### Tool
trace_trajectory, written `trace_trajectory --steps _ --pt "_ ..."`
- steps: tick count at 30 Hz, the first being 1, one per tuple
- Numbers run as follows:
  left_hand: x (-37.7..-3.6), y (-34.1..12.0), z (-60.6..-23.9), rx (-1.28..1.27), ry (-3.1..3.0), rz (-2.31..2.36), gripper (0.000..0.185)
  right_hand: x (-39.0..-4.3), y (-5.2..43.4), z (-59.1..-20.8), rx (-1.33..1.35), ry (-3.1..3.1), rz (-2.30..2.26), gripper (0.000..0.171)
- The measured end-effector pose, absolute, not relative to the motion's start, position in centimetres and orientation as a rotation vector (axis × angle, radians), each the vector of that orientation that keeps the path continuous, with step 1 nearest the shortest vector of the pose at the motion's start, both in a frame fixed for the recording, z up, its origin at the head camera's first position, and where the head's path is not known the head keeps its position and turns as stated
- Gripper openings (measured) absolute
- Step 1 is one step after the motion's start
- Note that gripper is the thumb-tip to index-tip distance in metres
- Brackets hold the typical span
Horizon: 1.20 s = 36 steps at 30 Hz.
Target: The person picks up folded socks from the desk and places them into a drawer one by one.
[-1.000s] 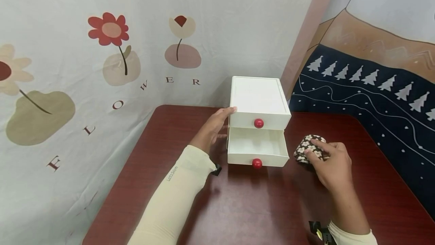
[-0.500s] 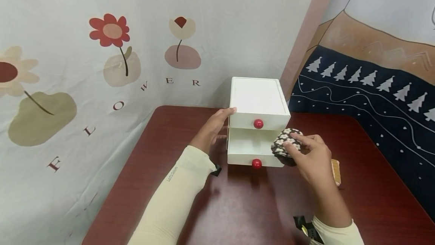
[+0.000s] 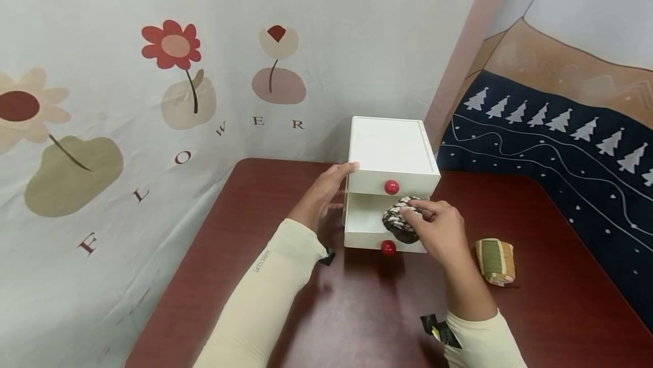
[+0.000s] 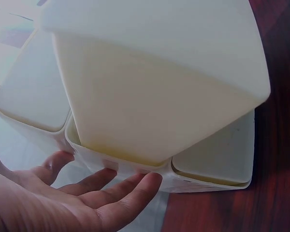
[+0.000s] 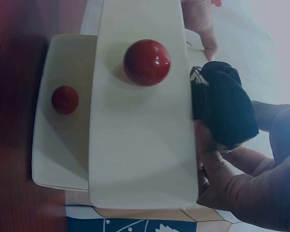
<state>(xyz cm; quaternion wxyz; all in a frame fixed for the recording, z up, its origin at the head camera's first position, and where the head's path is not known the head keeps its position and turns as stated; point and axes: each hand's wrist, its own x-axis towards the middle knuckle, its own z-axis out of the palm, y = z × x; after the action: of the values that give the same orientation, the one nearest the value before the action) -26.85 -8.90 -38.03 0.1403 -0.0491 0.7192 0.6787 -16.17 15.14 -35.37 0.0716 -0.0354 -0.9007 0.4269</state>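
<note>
A white two-drawer box point(image 3: 390, 152) stands at the back of the dark red table point(image 3: 357, 311). Its lower drawer point(image 3: 364, 223) is pulled out, each drawer front bearing a red knob point(image 3: 391, 187). My left hand point(image 3: 326, 189) rests with straight fingers against the box's left side point(image 4: 150, 106). My right hand point(image 3: 436, 229) grips a dark floral cloth roll point(image 3: 400, 223) and holds it over the pulled-out drawer, just under the upper drawer front point(image 5: 140, 116). In the right wrist view the roll point(image 5: 227, 111) looks black between my fingers.
A green striped cloth roll point(image 3: 495, 260) lies on the table right of my right hand. A flower-print sheet point(image 3: 153, 101) hangs behind and to the left; a dark blue tree-print cloth point(image 3: 561, 147) hangs on the right.
My right hand lifted the floral roll off the table and carried it left over the lower drawer, uncovering the green striped roll. The left hand stayed on the box.
</note>
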Motion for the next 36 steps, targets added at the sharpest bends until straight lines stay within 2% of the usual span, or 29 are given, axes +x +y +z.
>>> trace_trajectory --steps 16,27,36 --pt "-26.9 -8.6 -38.0 -0.141 2.068 1.964 0.078 -18.9 13.6 -36.6 -0.180 -2.799 1.331 0.043" --pt "-27.0 -8.7 -38.1 -0.149 2.068 1.969 0.076 -19.7 13.1 -37.2 0.067 -2.923 1.173 0.029" --pt "-26.9 -8.8 -37.9 -0.153 2.075 1.959 0.078 -19.9 13.0 -37.1 0.194 -2.969 1.114 0.026"
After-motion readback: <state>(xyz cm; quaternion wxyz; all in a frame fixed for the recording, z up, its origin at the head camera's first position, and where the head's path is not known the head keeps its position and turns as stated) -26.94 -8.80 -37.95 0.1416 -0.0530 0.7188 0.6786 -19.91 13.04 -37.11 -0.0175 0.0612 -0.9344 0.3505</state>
